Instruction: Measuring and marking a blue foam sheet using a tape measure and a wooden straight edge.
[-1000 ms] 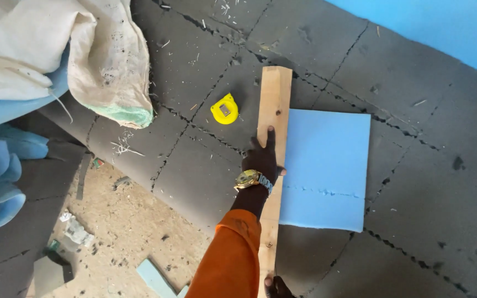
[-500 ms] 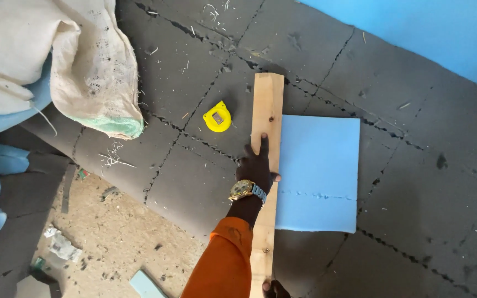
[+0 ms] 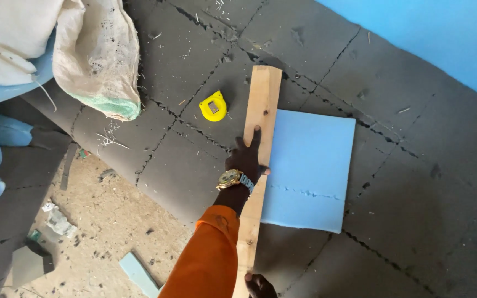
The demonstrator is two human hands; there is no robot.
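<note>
A pale tan wooden plank (image 3: 260, 143) with small dark knots lies on dark grey foam mats (image 3: 415, 193) crossed by black seams. At its 3 o'clock sits a light blue foam sheet (image 3: 311, 168); at 9 o'clock, a bright yellow tape measure (image 3: 213, 106). The left hand (image 3: 245, 160) wears a gold watch (image 3: 231, 178) and an orange sleeve (image 3: 208, 256). An off-white woven sack (image 3: 97, 60) has a green edge.

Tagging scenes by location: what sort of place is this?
Probably a foam or upholstery workshop, worked at floor level. Dark grey foam slabs cover the surface, a cut blue foam sheet lies beside a wooden plank under the left hand, and a yellow tape measure sits nearby.
</note>
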